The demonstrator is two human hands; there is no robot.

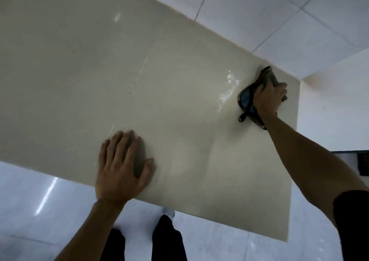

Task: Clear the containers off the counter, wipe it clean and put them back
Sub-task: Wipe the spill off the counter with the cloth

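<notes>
A cream-coloured counter fills most of the view, with no containers on it. My right hand presses a dark, crumpled cloth onto the counter's far right corner, close to the tiled wall. A wet, shiny streak lies on the surface just left of the cloth. Near the counter's front edge my left hand lies flat, palm down, fingers spread, with nothing in it.
White wall tiles run along the counter's back edge and meet a side wall at the right corner. Below the front edge are a pale tiled floor and my dark trouser legs. A dark object sits at the right edge.
</notes>
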